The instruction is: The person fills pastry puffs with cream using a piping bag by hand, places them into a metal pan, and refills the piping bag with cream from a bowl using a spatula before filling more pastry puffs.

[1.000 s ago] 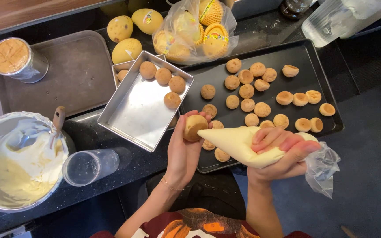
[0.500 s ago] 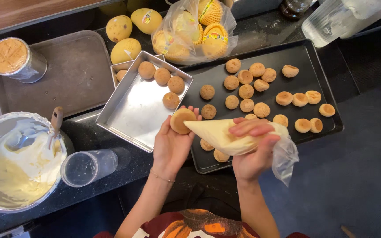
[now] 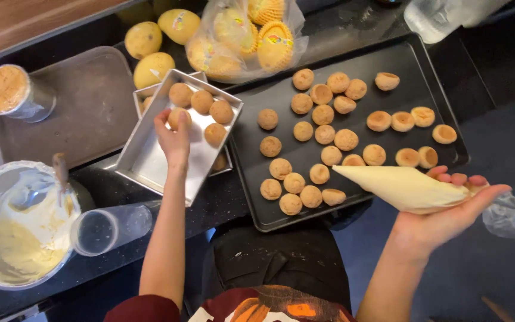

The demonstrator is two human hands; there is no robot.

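Fingers of left hand (image 3: 174,136) pinch a puff (image 3: 177,118); right hand (image 3: 448,209) cradles piping bag (image 3: 403,188), half-open.

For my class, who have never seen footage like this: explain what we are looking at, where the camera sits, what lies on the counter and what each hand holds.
One camera, worn on a person's head, looks down at their two bare hands; there is no machine. The left hand holds a small round puff over a square metal pan containing a few more. The right hand cradles a cream-filled piping bag. A black baking tray carries many puffs. Nearby are a bowl of cream, a clear cup and bagged yellow fruit.
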